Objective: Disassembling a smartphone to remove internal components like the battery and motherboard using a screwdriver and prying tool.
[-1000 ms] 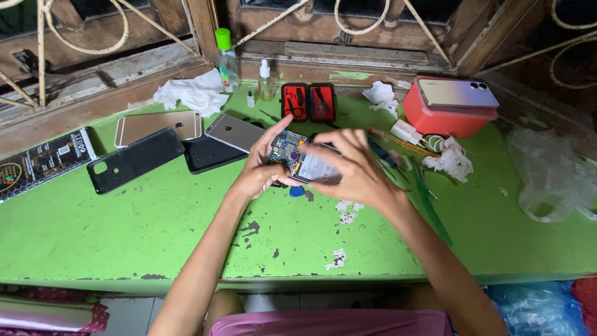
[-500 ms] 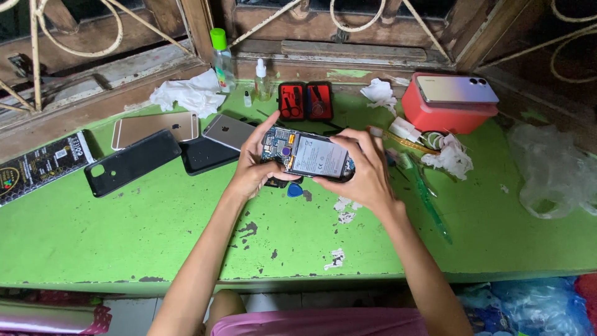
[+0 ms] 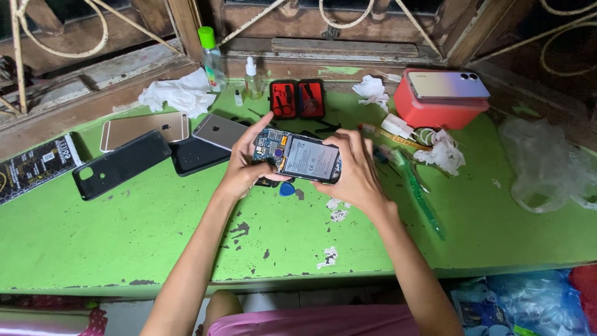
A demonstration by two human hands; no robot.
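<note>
**Opened phone held over green table, centre frame**

An opened phone [image 3: 301, 157], back cover off with battery and circuit board exposed, is held just above the green table [image 3: 124, 236] at centre frame. Its left end is grasped by the left hand [image 3: 245, 168], index finger stretched along the top edge; its right end is gripped by the right hand [image 3: 351, 171], fingers wrapped over the far side. A blue pick [image 3: 286, 188] is seen on the table directly below the phone.

Edges: the table's near edge runs along the lower frame, a wooden window frame closes off the top. Open room is found in the lower left and lower centre; the upper half is crowded.

Counts: two phones lying face-down upper left, gold [image 3: 144, 129] and grey [image 3: 219, 131]; two black back covers [image 3: 121, 163] beside them; one red tool case [image 3: 297, 99], opened; one red box [image 3: 438, 111] with one phone [image 3: 448, 85] on top, upper right; one green-capped bottle [image 3: 211, 57]; one green toothbrush [image 3: 418, 190] at right; one clear plastic bag [image 3: 547, 165], far right.
</note>
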